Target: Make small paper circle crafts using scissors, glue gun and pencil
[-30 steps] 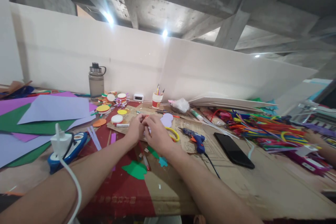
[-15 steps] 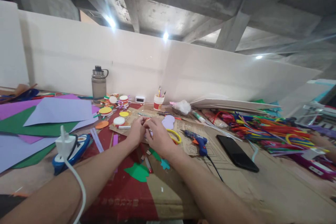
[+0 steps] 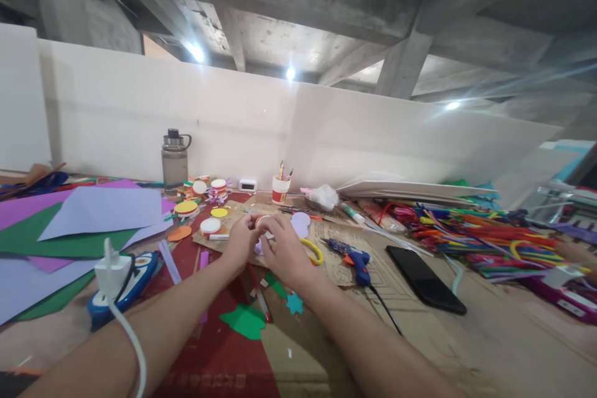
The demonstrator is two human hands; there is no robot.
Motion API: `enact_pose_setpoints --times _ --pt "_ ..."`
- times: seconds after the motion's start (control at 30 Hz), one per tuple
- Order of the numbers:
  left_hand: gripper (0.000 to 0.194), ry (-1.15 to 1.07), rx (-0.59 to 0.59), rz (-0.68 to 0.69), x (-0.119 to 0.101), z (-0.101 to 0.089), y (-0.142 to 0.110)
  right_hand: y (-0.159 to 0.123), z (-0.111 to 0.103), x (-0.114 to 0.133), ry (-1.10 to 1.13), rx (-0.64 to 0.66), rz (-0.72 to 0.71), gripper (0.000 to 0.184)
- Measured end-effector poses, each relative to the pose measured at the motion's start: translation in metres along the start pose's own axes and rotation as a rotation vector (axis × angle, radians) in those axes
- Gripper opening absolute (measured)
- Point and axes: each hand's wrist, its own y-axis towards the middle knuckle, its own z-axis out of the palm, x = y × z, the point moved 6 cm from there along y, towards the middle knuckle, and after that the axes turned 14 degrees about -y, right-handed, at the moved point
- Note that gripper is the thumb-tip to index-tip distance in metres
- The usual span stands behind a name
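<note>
In the middle of the table my left hand (image 3: 241,241) and my right hand (image 3: 285,250) meet, fingers closed around a small red and white round paper piece (image 3: 262,220). Most of that piece is hidden by the fingers. A bit of light purple paper (image 3: 259,249) shows just below it, and I cannot tell if it is attached. Left of my hands lie a white round drum-like piece (image 3: 210,226) and a white marker (image 3: 218,237). A lilac paper cutout (image 3: 300,224) and yellow-handled scissors (image 3: 315,252) lie beside my right hand.
A blue hot glue gun (image 3: 359,264) with its cord and a black phone (image 3: 425,278) lie to the right. Coloured pipe cleaners (image 3: 466,230) are heaped beyond. Paper sheets (image 3: 97,214) and a power strip (image 3: 122,298) are at left, a bottle (image 3: 175,161) behind.
The camera has tilted slightly upward, so the table sits lower in view. My fingers have shifted a little, and more of the red and white piece shows between them.
</note>
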Motion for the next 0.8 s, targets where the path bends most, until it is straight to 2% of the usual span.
enact_pose_setpoints --times 0.13,0.2,0.27,0.33,0.4,0.5,0.57,0.73,0.8 --pt "0.03 0.003 -0.004 -0.036 0.0 0.001 -0.001 0.0 -0.021 -0.003 -0.003 -0.193 0.083 0.017" --pt "0.028 -0.004 0.011 -0.027 -0.002 0.003 -0.003 0.0 -0.018 -0.001 0.008 -0.154 0.059 0.015" --pt "0.024 0.002 0.015 0.005 -0.004 0.003 -0.003 0.0 -0.005 0.002 0.031 -0.028 0.0 0.015" --pt "0.023 0.015 0.013 0.03 -0.004 0.001 -0.002 -0.001 0.004 0.004 0.049 0.043 -0.03 0.018" --pt "0.025 0.005 0.019 0.011 0.0 -0.001 0.001 0.0 0.002 0.002 0.05 0.006 -0.008 0.02" --pt "0.028 -0.004 0.008 -0.021 0.003 -0.002 0.003 0.001 -0.013 -0.001 0.036 -0.134 0.053 0.02" --pt "0.027 0.006 0.021 -0.012 0.002 -0.001 0.002 0.001 -0.017 -0.001 0.032 -0.177 0.072 0.021" --pt "0.021 0.017 0.056 0.057 -0.003 0.0 0.002 0.0 0.003 0.009 0.034 0.002 -0.058 0.018" --pt "0.021 0.005 0.043 0.05 -0.002 -0.002 0.003 0.0 0.004 0.008 0.042 -0.001 -0.045 0.018"
